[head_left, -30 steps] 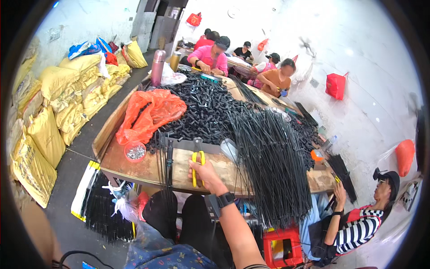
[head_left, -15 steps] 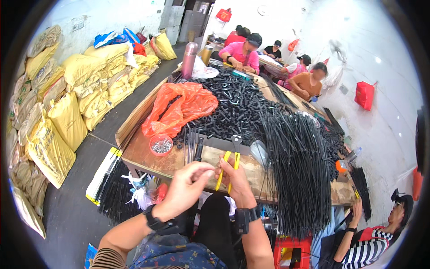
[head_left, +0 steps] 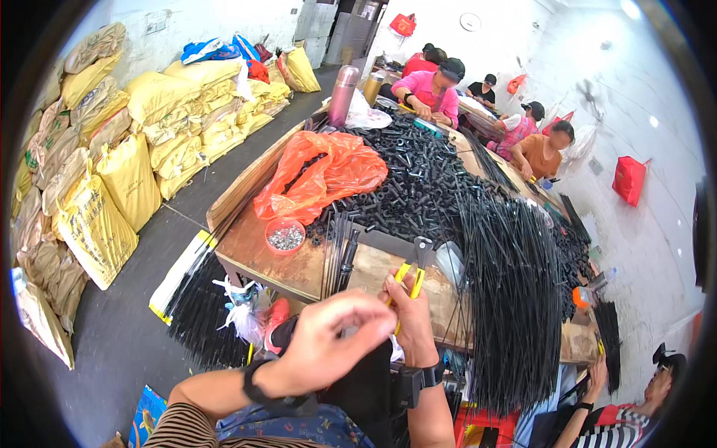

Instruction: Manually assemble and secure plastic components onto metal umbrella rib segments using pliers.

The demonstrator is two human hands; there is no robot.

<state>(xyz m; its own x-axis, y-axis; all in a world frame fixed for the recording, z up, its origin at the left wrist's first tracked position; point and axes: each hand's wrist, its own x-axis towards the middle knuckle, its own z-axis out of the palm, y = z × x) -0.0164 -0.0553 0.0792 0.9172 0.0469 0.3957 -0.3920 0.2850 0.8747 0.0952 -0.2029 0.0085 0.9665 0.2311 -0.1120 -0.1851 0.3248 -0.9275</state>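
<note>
In my right hand [head_left: 412, 317] is a pair of pliers [head_left: 407, 272] with yellow handles, its dark metal jaws pointing away from me. My left hand [head_left: 332, 340] hovers above my lap, left of the right hand. Its thumb and fingers curl together; whether something small sits between the tips is hidden. Just beyond the hands lie a black tube-like part [head_left: 349, 257] and several thin dark rods [head_left: 334, 250] on the wooden table [head_left: 250, 250]. A red bowl [head_left: 278, 225] of small metal pieces stands to their left.
A heap of black plastic parts [head_left: 418, 172] covers the table's middle, beside an orange plastic bag [head_left: 299, 183]. Long black rods [head_left: 515, 299] overhang the right front edge. Yellow sacks [head_left: 127, 179] are stacked at left. A co-worker in stripes [head_left: 624, 425] sits at lower right.
My left hand has come nearer and lower, from beside the pliers toward my lap. The right hand still grips the pliers. The whole view has shifted slightly.
</note>
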